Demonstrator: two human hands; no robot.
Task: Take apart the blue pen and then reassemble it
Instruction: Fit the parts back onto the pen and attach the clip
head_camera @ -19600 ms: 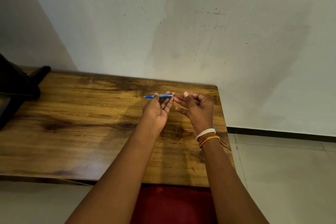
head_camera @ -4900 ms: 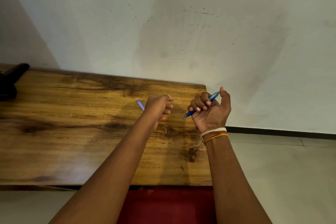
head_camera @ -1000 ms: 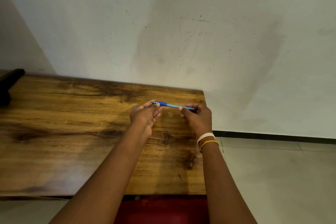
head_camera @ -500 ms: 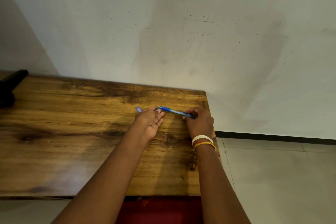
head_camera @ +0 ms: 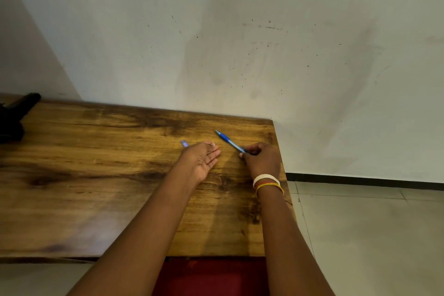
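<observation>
The blue pen (head_camera: 229,141) lies slanted low over the wooden table (head_camera: 96,175), its tip pointing up and left. My right hand (head_camera: 262,160) pinches its rear end between fingers and thumb near the table's right edge. My left hand (head_camera: 201,158) rests flat on the wood just left of the pen, palm turned inward, fingers straight and holding nothing. A small pale blue piece (head_camera: 184,143) lies on the table beyond my left fingers; what it is I cannot tell.
A black object (head_camera: 14,115) sits at the table's far left corner. The table's right edge drops to a tiled floor (head_camera: 372,235). A stained wall (head_camera: 240,43) stands right behind the table. Something red (head_camera: 209,276) shows below the front edge.
My left hand has let go of the pen's front end and opened flat on the table. My right hand has lowered the pen toward the wood and swung its tip further away.
</observation>
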